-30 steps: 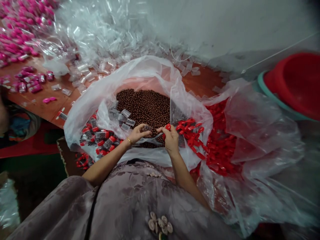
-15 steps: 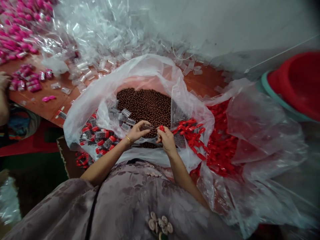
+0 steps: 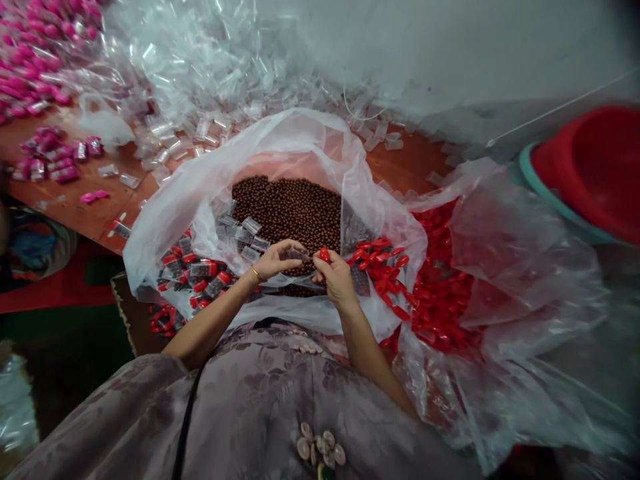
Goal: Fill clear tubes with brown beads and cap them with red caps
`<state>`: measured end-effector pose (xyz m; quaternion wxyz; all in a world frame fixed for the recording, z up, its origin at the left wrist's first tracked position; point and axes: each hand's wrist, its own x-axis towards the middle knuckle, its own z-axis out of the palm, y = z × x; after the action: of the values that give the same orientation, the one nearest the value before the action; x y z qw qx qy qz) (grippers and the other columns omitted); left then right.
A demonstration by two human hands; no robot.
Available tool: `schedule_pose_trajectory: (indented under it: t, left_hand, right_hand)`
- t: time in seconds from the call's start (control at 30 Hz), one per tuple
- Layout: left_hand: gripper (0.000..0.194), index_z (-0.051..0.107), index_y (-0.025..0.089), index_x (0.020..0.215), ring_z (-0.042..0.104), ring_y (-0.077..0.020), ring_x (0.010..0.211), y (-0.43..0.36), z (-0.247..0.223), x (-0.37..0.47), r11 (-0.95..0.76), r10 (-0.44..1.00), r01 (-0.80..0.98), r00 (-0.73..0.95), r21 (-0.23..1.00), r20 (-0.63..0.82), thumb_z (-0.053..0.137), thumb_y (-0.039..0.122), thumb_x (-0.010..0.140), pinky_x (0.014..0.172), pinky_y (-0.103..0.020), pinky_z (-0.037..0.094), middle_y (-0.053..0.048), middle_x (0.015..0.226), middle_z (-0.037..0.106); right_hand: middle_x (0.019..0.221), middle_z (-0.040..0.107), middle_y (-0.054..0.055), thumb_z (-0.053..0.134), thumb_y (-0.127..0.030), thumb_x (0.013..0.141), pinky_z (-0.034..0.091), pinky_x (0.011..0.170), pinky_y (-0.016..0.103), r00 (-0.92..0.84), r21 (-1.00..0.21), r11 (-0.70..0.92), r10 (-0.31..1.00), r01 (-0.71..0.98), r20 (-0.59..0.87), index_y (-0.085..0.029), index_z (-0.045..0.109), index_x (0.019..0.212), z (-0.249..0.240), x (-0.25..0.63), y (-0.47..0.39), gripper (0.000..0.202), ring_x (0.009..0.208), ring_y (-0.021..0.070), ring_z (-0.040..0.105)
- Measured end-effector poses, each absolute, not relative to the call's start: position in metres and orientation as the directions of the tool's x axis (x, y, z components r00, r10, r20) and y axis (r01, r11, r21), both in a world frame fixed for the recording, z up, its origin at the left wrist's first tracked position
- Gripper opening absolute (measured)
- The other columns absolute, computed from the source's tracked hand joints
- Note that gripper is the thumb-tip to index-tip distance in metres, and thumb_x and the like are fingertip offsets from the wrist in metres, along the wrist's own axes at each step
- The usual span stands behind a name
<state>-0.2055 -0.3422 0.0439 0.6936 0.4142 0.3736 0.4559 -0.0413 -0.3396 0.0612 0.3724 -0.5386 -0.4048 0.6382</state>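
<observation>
My left hand (image 3: pixel 278 259), with a gold bracelet at the wrist, holds a small clear container (image 3: pixel 299 255) between thumb and fingers. Close beside it on the right, my right hand (image 3: pixel 332 272) pinches a red cap (image 3: pixel 325 255). Both are over a heap of small brown beads (image 3: pixel 295 210) in a white plastic bag (image 3: pixel 295 123). Clear containers (image 3: pixel 244 235) lie left of the beads. Further left are filled containers with red caps (image 3: pixel 203 269). Loose red caps (image 3: pixel 383 261) lie just right of my right hand.
Clear empty containers (image 3: pixel 200 67) are heaped at the back. Pink pieces (image 3: pixel 35 60) cover the far left. A bag of red caps (image 3: pixel 443 287) lies at the right, below a red basin (image 3: pixel 600 167). A cardboard box edge (image 3: pixel 124 310) stands at lower left.
The red cap in my right hand has tilted and shows more of its face. My hands stay close together. Another person's hand at the left edge has drawn back from the pink pieces.
</observation>
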Motion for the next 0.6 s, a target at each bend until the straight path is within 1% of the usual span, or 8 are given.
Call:
schedule_pose_trajectory:
  t: [0.07,0.17,0.27,0.37,0.43,0.53,0.6]
  left_hand:
    - [0.031,0.060,0.013,0.087,0.060,-0.0138,0.083,-0.342,0.045,-0.206,0.211,0.944,-0.277,0.305,0.937,-0.122,0.073,0.030,0.064,0.078,-0.027,0.045,-0.005,0.088,0.064]
    - [0.029,0.062,0.014,0.084,0.059,-0.0139,0.083,-0.341,0.047,-0.208,0.172,0.953,-0.225,0.286,0.959,-0.103,0.072,0.032,0.064,0.078,-0.027,0.045,-0.005,0.088,0.064]
    - [0.029,0.063,0.014,0.084,0.059,-0.0144,0.083,-0.341,0.048,-0.211,0.153,0.957,-0.205,0.276,0.967,-0.093,0.072,0.033,0.064,0.077,-0.028,0.045,-0.005,0.087,0.065]
    - [0.031,0.063,0.014,0.086,0.059,-0.0154,0.085,-0.344,0.048,-0.209,0.187,0.946,-0.201,0.301,0.962,-0.121,0.072,0.033,0.064,0.080,-0.029,0.044,-0.006,0.088,0.065]
    - [0.032,0.063,0.014,0.088,0.058,-0.0166,0.090,-0.349,0.047,-0.205,0.239,0.931,-0.218,0.328,0.946,-0.159,0.073,0.033,0.064,0.083,-0.030,0.042,-0.008,0.094,0.065]
    - [0.035,0.063,0.014,0.088,0.057,-0.0182,0.095,-0.359,0.044,-0.196,0.321,0.906,-0.291,0.373,0.901,-0.202,0.074,0.033,0.062,0.084,-0.031,0.042,-0.009,0.106,0.063]
    - [0.035,0.063,0.014,0.088,0.057,-0.0161,0.089,-0.363,0.043,-0.190,0.351,0.904,-0.317,0.359,0.881,-0.231,0.074,0.034,0.061,0.078,-0.028,0.044,-0.008,0.104,0.062]
  right_hand:
    - [0.046,0.038,-0.012,0.059,-0.036,0.067,0.041,0.038,0.019,-0.161,-0.903,-0.422,0.899,-0.078,-0.406,-0.020,0.051,0.076,0.064,-0.043,-0.339,0.020,0.035,0.0045,0.034]
    - [0.050,0.040,-0.010,0.055,-0.040,0.068,0.040,0.036,0.019,-0.203,-0.849,-0.505,0.858,-0.158,-0.472,-0.020,0.051,0.078,0.067,-0.043,-0.336,0.022,0.035,0.0044,0.035]
    - [0.055,0.045,-0.008,0.051,-0.044,0.069,0.042,0.039,0.020,-0.195,-0.824,-0.536,0.842,-0.185,-0.504,-0.020,0.053,0.080,0.065,-0.041,-0.334,0.026,0.041,0.0061,0.042]
    - [0.068,0.056,-0.003,0.053,-0.046,0.068,0.046,0.048,0.021,-0.084,-0.856,-0.477,0.879,-0.202,-0.470,-0.021,0.054,0.083,0.060,-0.039,-0.332,0.029,0.057,0.0091,0.054]
    - [0.078,0.060,-0.002,0.055,-0.048,0.068,0.048,0.055,0.022,-0.020,-0.872,-0.424,0.901,-0.243,-0.433,-0.023,0.054,0.087,0.058,-0.039,-0.330,0.032,0.066,0.0100,0.057]
    - [0.079,0.062,-0.001,0.056,-0.049,0.068,0.049,0.061,0.023,0.001,-0.872,-0.387,0.914,-0.300,-0.406,-0.023,0.054,0.089,0.058,-0.041,-0.327,0.034,0.069,0.0105,0.059]
    - [0.078,0.064,0.000,0.055,-0.050,0.069,0.049,0.064,0.026,0.011,-0.882,-0.372,0.920,-0.288,-0.392,-0.022,0.053,0.091,0.059,-0.044,-0.326,0.035,0.071,0.0120,0.061]
